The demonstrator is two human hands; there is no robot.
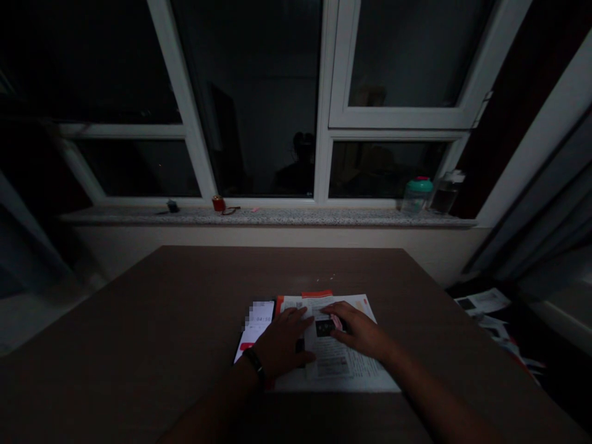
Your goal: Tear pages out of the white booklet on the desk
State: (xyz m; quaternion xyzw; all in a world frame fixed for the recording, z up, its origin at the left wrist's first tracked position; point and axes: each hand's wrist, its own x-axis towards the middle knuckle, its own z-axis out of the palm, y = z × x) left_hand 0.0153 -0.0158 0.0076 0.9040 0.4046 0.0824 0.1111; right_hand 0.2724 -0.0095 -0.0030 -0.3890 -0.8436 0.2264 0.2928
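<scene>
The left hand (pixel 282 344) lies spread flat, its fingers on a printed sheet (pixel 340 367) and its side against a lit smartphone (pixel 255 327), both on the brown bench (pixel 198 296). The right hand (pixel 358 330) curves over the sheet around a small dark square object (pixel 325 327) – whether it pinches it, I cannot tell – and a black wristband (pixel 255 364) circles the left wrist. A green-lidded jar (pixel 416 196) stands on the granite windowsill (pixel 277 217)
</scene>
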